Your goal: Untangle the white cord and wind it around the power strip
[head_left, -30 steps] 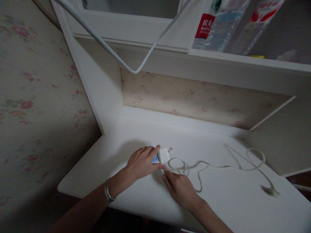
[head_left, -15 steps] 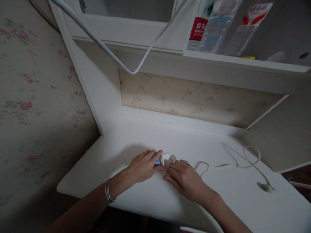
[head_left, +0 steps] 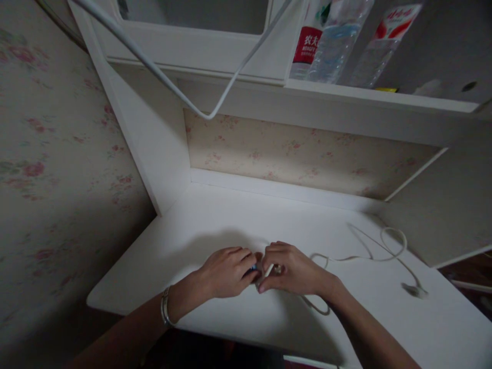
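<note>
My left hand, with a silver bracelet at the wrist, is closed around a small blue object; most of it is hidden by the fingers. Right beside it, my right hand pinches a small white piece between thumb and fingers. The two hands almost touch above the white desk. A thin white cable comes out near the right hand and loops across the desk to a dark-looking plug. How the white piece joins the cable is hidden.
Overhead, a white bent rod or cord hangs in front of a cabinet. Clear plastic bottles stand on the upper right shelf. Floral wallpaper covers the wall at left.
My right hand has lifted slightly and turned, and now shows the white piece in its pinch. The left fingers cover more of the blue object. The cable near the right hand has shifted.
</note>
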`<state>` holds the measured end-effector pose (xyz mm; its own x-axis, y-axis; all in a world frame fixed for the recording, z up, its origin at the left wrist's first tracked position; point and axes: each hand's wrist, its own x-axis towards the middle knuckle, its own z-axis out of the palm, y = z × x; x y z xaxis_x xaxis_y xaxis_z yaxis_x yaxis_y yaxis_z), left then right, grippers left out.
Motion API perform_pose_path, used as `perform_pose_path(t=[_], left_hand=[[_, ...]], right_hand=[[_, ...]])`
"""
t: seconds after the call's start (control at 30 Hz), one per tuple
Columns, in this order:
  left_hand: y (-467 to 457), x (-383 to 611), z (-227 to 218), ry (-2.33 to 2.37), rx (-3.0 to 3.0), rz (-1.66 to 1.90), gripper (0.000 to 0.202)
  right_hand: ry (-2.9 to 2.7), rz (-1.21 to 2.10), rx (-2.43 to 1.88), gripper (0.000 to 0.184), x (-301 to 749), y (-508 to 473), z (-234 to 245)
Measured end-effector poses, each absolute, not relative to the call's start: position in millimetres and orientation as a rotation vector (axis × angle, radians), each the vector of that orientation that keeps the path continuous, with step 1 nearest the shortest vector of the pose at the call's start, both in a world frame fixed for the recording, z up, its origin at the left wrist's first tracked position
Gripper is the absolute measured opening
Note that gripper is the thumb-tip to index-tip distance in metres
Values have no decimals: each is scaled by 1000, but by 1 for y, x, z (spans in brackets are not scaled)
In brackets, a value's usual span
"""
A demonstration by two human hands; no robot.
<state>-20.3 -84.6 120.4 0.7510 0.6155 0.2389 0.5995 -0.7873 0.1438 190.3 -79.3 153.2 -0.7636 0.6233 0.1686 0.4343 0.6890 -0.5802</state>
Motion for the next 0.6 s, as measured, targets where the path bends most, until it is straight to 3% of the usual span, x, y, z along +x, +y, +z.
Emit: perform_pose_path(t=[0.17,0.27,0.33,0.47,0.6], left_hand=[[-98,-21,138,848,2868,408,26],[-107,-20,144,807,2846,380,48],[-109,-20,145,805,2840,380,54],[-108,-19,140,758,2869,402,38],[-105,-20,136,820,2832,569,40]], right_hand=[[-2215,1164,-995,45,195,-66,143],[-2070,1344,-1018,43,194,-59,136],[-2003,1341,-1026,45,192,-54,131],[-1943,1206,-1076,49,187,-45,119],[-1793,1169,-1228,54,187,-37,102]])
